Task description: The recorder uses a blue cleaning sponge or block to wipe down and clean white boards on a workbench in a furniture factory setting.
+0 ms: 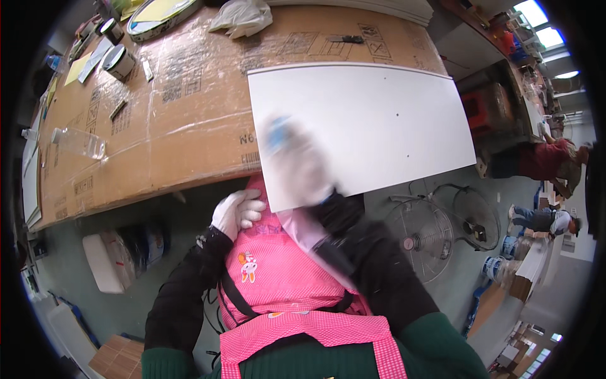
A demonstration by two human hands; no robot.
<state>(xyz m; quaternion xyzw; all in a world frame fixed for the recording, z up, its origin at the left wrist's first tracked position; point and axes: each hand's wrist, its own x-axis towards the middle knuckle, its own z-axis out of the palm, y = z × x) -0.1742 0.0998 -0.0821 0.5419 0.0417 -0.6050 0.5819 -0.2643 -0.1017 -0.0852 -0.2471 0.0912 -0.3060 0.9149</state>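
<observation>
A large white panel [366,126] with a few small dark holes lies on the cardboard-covered table, its near corner jutting past the table edge toward me. Over its left part is my right hand [306,167], in a pale glove and smeared by motion. A blue patch [278,134] shows at its far end; whether this is a held thing or part of the glove I cannot make out. My left hand [237,212], white-gloved, is at the front of my pink apron [271,271], beside the panel's near left corner. Its fingers are loosely bent and a little apart, with nothing visible in them.
On the table [202,114] are a clear bottle [79,143], a small tin [118,62], a white plastic bag [243,18] and a dark cutter [346,39]. Floor fans [420,240] stand at the right. Farther right are other people [543,158].
</observation>
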